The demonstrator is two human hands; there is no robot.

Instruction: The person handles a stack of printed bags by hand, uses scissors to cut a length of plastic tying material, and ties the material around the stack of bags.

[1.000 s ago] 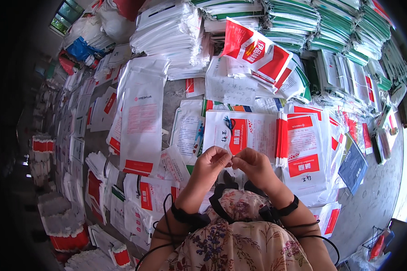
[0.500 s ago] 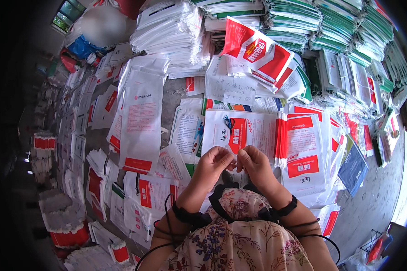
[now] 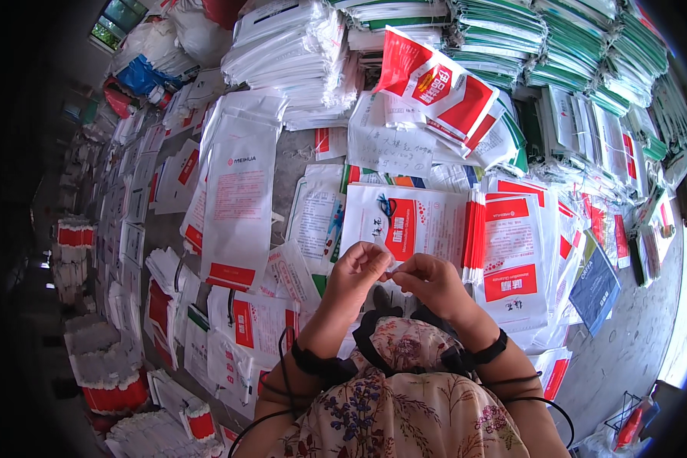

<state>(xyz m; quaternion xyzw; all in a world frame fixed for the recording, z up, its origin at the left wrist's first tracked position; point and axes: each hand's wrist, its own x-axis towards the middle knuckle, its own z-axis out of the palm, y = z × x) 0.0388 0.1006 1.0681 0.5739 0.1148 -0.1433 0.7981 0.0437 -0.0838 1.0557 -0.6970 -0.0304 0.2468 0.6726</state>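
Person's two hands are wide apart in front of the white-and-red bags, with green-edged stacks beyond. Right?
Not quite: the left hand and right hand are close together, fingertips nearly meeting, as the head view shows. They are in front of the white-and-red bags, with green-edged stacks beyond.

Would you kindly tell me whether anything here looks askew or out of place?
Yes: at upper centre, a red-and-white bag lies aslant across other bags, unlike the neater green-edged stacks behind it. At right, a blue bag also lies tilted, though the lens may exaggerate that.
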